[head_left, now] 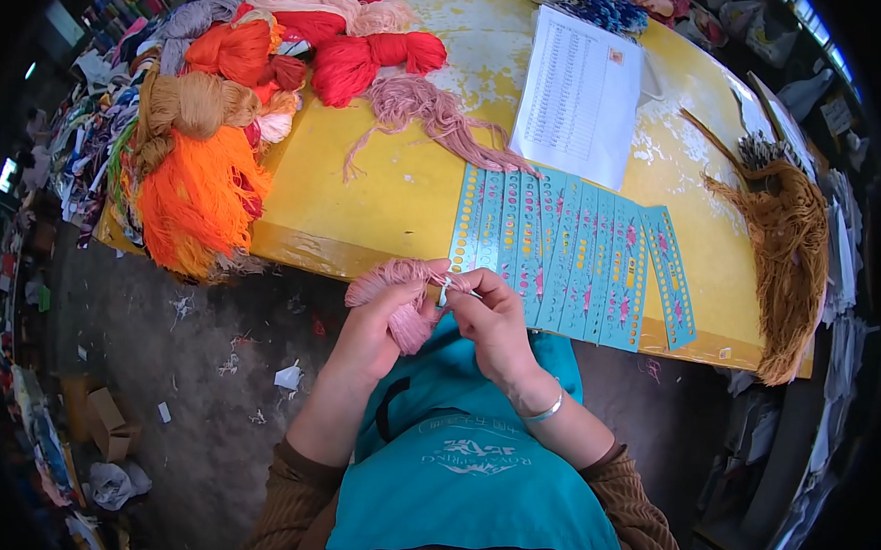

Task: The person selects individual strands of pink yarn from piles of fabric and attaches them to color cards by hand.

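Apron: teal apron [469, 470] with white print fills the bottom middle of the frame, with brown sleeves on both sides.
Left hand: left hand [374, 332] is at the middle of the frame, its grip closed around a bundle of pink yarn [397, 287].
Right hand: right hand [492, 317] is just beside the left one, its fingertips pinched shut on a thin pink strand and a small pale thing; I cannot tell what that small thing is. A silver bracelet [545, 408] sits on this wrist.
Pink yarn: it is held in the air just in front of the tabletop edge, not lying on it.
Tabletop: yellow tabletop [397, 188] with worn white spots fills the upper middle.
Cards: teal cards [567, 250] with rows of small holes lie in a fan, right of the hands.
Paper: white printed sheet [580, 92] lies above the cards.
Loose yarn: another pink skein [423, 109] lies on the tabletop above the hands.
Yarn pile: orange, red and tan skeins [226, 98] are heaped at the upper left.
Brown yarn: brown bundle [788, 250] hangs over the right edge.
Floor: grey floor [170, 385] with scraps is at the lower left.
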`<state>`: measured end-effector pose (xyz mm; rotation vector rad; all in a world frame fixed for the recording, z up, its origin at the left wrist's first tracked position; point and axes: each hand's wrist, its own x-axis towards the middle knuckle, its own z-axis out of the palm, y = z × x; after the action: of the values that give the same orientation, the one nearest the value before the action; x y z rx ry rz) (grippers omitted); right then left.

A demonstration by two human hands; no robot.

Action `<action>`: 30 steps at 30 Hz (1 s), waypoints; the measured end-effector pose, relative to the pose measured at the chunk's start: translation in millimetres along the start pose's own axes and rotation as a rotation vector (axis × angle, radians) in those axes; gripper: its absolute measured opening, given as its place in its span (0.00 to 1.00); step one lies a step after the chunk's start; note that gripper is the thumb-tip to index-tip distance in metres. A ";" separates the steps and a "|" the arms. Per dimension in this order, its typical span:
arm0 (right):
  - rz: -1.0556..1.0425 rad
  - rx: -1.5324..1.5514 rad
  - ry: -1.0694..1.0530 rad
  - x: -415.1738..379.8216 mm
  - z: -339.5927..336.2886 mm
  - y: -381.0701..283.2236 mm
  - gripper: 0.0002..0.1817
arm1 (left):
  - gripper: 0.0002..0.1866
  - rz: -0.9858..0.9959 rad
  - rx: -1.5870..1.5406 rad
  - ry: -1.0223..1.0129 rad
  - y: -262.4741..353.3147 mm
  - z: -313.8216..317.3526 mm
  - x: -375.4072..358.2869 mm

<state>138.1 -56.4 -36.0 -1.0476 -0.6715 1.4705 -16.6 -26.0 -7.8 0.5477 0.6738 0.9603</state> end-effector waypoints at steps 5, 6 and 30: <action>0.214 -0.049 -0.104 -0.7 -0.7 -22.7 0.01 | 0.16 -0.025 0.064 -0.107 6.6 -17.6 2.8; 0.213 -0.049 -0.104 -1.0 -2.6 -27.0 0.01 | 0.14 -0.042 0.157 -0.111 9.9 -18.6 1.6; -1.011 0.121 0.538 6.2 -369.0 -449.6 0.08 | 0.12 0.716 -0.432 -0.004 286.7 -276.4 -72.1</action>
<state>672.4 -23.2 191.6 -0.7598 -0.5683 0.3247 -405.8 80.5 23.2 0.4030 0.2350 1.7230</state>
